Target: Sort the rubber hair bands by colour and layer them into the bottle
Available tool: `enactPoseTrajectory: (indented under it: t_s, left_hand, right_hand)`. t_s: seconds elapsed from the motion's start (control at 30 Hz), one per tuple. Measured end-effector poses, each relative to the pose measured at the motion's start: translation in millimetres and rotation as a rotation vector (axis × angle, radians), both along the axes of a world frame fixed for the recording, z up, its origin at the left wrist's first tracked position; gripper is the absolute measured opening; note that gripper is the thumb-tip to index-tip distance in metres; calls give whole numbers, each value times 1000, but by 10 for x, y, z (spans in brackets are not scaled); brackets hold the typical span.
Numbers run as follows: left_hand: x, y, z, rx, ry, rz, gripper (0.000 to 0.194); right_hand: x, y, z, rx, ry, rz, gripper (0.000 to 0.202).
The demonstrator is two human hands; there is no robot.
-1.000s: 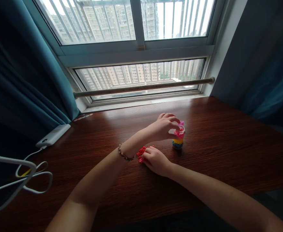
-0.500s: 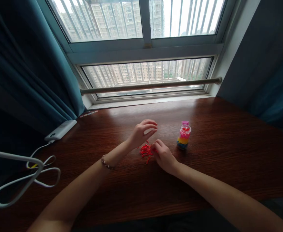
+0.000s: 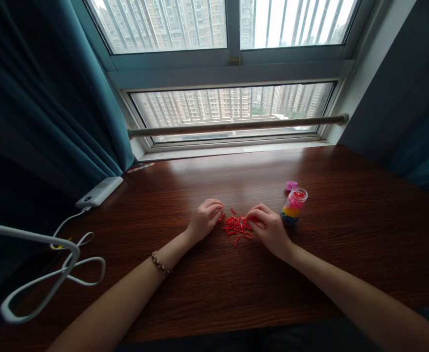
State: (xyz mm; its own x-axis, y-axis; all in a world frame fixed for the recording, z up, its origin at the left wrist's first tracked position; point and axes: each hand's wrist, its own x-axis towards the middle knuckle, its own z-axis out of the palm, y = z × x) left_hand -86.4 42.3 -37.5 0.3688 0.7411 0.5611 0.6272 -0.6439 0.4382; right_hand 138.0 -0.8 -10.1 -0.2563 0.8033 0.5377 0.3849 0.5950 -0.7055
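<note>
A loose pile of small red pin-like loops [image 3: 236,225] lies on the table between my hands. At its left edge, my left hand [image 3: 205,220] rests on the table with its fingers curled together; a bit of red shows at the fingertips, but what they hold is hidden. My right hand [image 3: 269,229] pinches a small red loop [image 3: 249,219] between thumb and fingers at the pile's right side. Just beyond that hand stands a clear jar [image 3: 294,205] with blue, yellow, pink and red layers of small pieces inside. Behind the jar sits a pink lid [image 3: 291,186].
The brown wooden table [image 3: 199,298] reaches to the window sill. A white power strip [image 3: 100,191] lies by the blue curtain [image 3: 100,122] on the left, and its white cable [image 3: 53,288] loops toward me. A rail [image 3: 236,127] crosses the window.
My left hand has come down from above the pile to its left edge, fingers curling in. The right hand stays at the pile's right side. The view has shifted slightly, and the pile looks more spread.
</note>
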Motion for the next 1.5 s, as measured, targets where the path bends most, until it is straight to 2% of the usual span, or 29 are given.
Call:
enactPoseTrajectory:
  t_s: [0.27, 0.37, 0.47, 0.57, 0.7, 0.8, 0.9, 1.0, 1.23, 1.5]
  left_hand:
    - [9, -26, 12, 60, 121, -87, 14]
    - [11, -26, 12, 69, 137, -87, 14]
    - [8, -19, 6, 82, 146, -86, 14]
    - [4, -10, 5, 97, 141, -78, 14]
    - [5, 4, 9, 89, 141, -65, 14]
    - [7, 17, 6, 82, 148, -71, 14]
    - [6, 27, 3, 87, 164, -81, 15]
    - [3, 36, 3, 85, 166, -85, 16]
    - [-5, 45, 10, 64, 162, -93, 16]
    - [6, 37, 25, 54, 168, -90, 16]
  right_hand:
    - [24, -38, 82, 103, 82, 33, 12]
    - [27, -81, 175, 158, 75, 26, 11]
    - [134, -155, 411, 228, 39, -36, 12]
    - [401, -215, 761, 270, -25, -213, 10]
    - [810, -182, 1187, 143, -183, -373, 8]
    - [965, -81, 1345, -17, -441, -407, 8]
    - [987, 27, 1366, -102, -594, -383, 10]
    - [976, 104, 1329, -100, -658, -355, 13]
    - [1002, 183, 1289, -44, -688, -343, 12]
    - [1002, 187, 1349, -30, -696, -324, 16]
